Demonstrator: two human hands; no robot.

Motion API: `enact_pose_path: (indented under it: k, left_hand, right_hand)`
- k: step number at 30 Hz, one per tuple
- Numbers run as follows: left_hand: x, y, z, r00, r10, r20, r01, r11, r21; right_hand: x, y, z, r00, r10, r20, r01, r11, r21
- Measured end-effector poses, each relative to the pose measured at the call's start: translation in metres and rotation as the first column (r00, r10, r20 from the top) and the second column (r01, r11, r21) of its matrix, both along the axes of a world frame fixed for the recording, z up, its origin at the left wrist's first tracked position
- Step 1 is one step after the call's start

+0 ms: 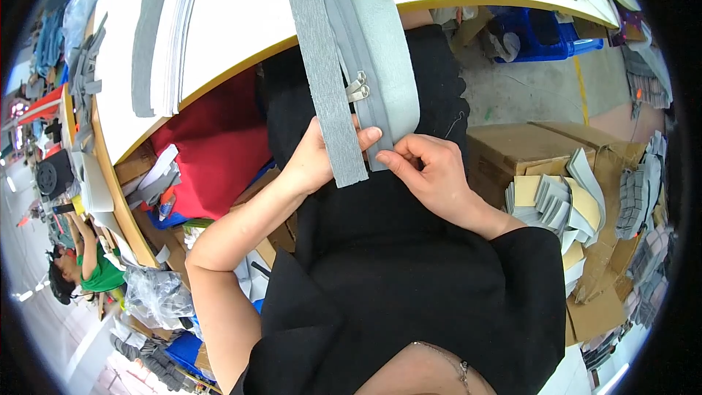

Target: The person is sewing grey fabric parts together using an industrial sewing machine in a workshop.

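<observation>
A long grey zipper (345,29) runs down toward me over the table edge, between a textured grey fabric strip (313,58) and a smooth pale grey panel (395,51). Two metal zipper sliders (358,88) sit close together near its lower end. My left hand (322,155) is closed on the strip and the zipper's end, its fingers partly behind the strip and the thumb on top. Beside it, my right hand (431,173) pinches the zipper's lower end between thumb and curled fingers. The strip's cut end hangs free just below my left thumb.
Grey and white strips (167,36) lie stacked on the white table (234,7). Red fabric (219,153) hangs beneath. At right, cardboard boxes (512,146) bear cut pieces (559,201), with a blue crate (537,33) beyond. A person in green (102,274) is at far left.
</observation>
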State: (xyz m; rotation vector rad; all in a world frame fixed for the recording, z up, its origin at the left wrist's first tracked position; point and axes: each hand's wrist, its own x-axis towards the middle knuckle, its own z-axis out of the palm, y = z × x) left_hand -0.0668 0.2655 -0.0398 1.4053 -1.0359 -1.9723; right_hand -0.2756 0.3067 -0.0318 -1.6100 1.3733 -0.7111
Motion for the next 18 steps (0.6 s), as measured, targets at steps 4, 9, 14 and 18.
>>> enact_pose_path:
  k: [4,9,14,18]
  left_hand:
    - [0.0,0.0,0.003,1.0,0.026,-0.015,-0.027,0.999,-0.045]
    - [0.002,-0.001,0.001,0.997,0.045,-0.069,-0.046,0.999,-0.016]
    - [-0.002,0.001,0.006,0.99,0.119,-0.072,-0.115,0.991,0.065]
    - [0.009,0.0,0.0,0.996,0.019,-0.086,-0.017,1.0,0.026]
  right_hand:
    - [-0.005,0.007,0.001,0.975,0.019,-0.22,-0.074,0.967,-0.244]
    - [-0.003,0.007,-0.013,0.89,-0.034,-0.455,-0.372,0.525,-0.765]
    - [-0.007,0.0,-0.014,0.892,-0.014,-0.452,-0.399,0.445,-0.802]
    - [-0.006,-0.001,-0.017,0.916,0.027,-0.4,-0.376,0.405,-0.834]
